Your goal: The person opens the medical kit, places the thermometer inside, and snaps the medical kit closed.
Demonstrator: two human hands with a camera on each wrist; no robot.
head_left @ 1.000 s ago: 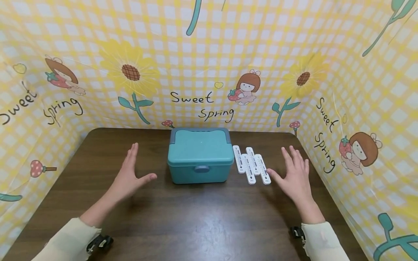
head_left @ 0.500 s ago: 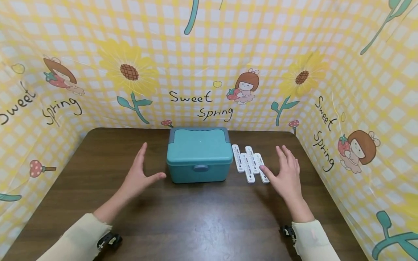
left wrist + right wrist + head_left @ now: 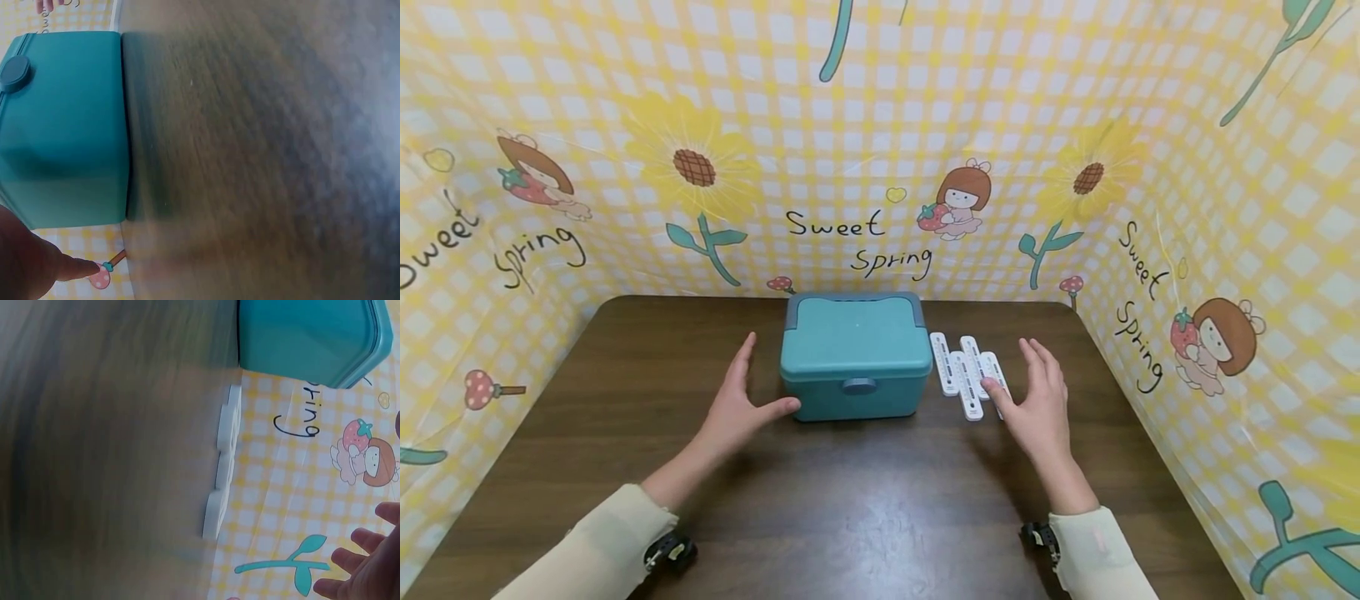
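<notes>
A teal lidded box [image 3: 857, 337] with a blue-grey front latch [image 3: 860, 386] stands closed at the back middle of the table. To its left is my left hand [image 3: 737, 408], fingers extended and thumb spread, holding nothing; in the head view the thumb tip overlaps the box's lower left corner, and contact cannot be told. My right hand [image 3: 1036, 407] hovers at the right with fingers apart, its thumb in front of the white thermometer-like strips [image 3: 958, 375]. Several such strips lie flat, staggered side by side, right of the box; the right wrist view shows their edges [image 3: 215, 509].
The dark wooden table [image 3: 850, 508] has a yellow checked cloth [image 3: 850, 142] standing around its back and sides. Black straps with small devices [image 3: 672, 552] sit at both wrists.
Both hands have moved inward, the left one rightward close to the box, the right one leftward over the strips. Box and strips stay in place.
</notes>
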